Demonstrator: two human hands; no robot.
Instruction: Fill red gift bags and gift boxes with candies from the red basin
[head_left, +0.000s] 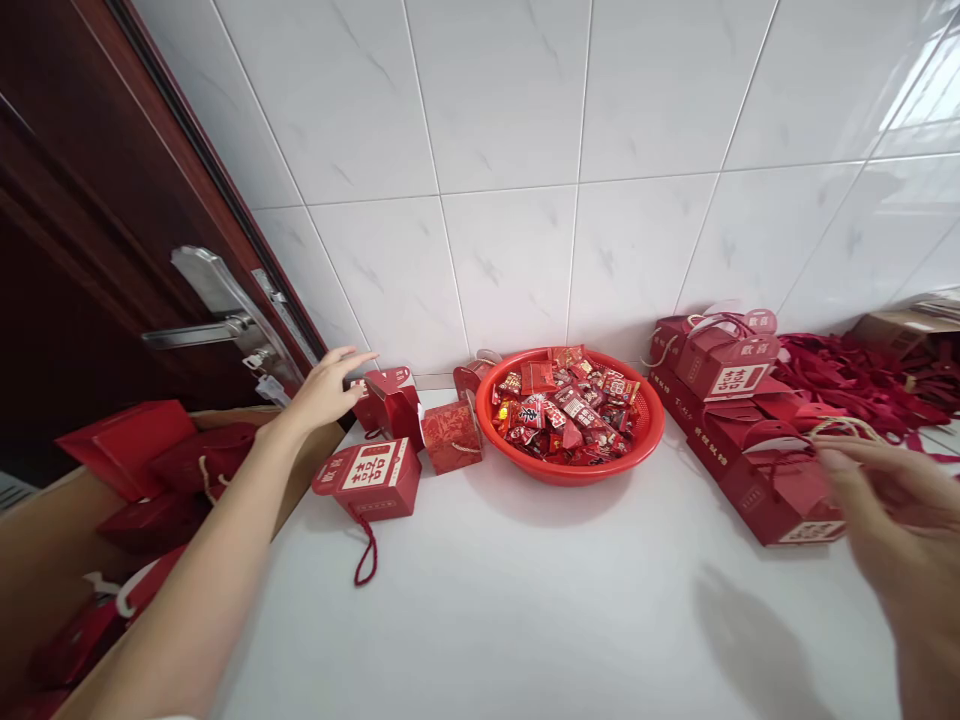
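Observation:
My left hand (330, 388) reaches over a small red box (390, 400) near the wall, its fingers spread and nothing held in them. Just in front lie a box with a white label (375, 480) and a dark red cord, and a patterned red box (452, 436). On the right, my right hand (892, 490) is beside the nearest red gift box (787, 485), thumb and fingers near its cord handle; whether they grip it is unclear. A red plastic basket (652, 440) of wrapped sweets (570, 405) sits between the hands.
A cardboard carton (300, 475) with red boxes stands at the left, below a dark door (67, 200) with a metal handle (202, 333). Red ribbons (847, 380) lie at the right, behind more gift boxes (727, 360). A tiled wall (510, 100) borders the white table (525, 600).

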